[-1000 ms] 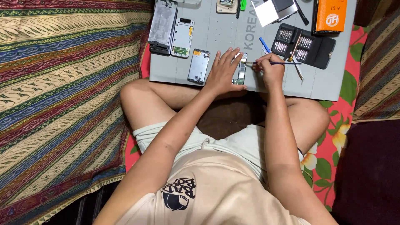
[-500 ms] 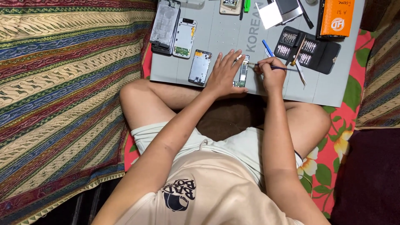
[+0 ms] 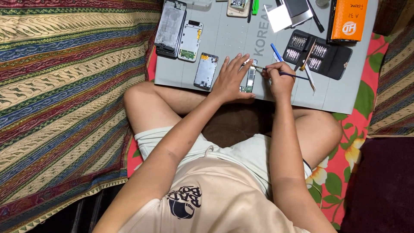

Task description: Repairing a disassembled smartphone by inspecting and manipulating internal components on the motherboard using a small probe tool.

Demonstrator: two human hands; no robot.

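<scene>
Head view: I am sitting cross-legged with the grey mat (image 3: 224, 39) lying in front of my knees. My left hand (image 3: 231, 80) is pressing flat, fingers spread, beside the circuit board (image 3: 249, 77), its grip released and steadying the board's edge. My right hand (image 3: 279, 78) is keeping its grip clenched on a thin screwdriver (image 3: 284, 73), the tip touching the board's top. Just left is lying a small phone frame (image 3: 205, 71). Farther off are resting the black bit case (image 3: 321, 54), more phone shells (image 3: 171, 28) and an orange box (image 3: 348, 19).
</scene>
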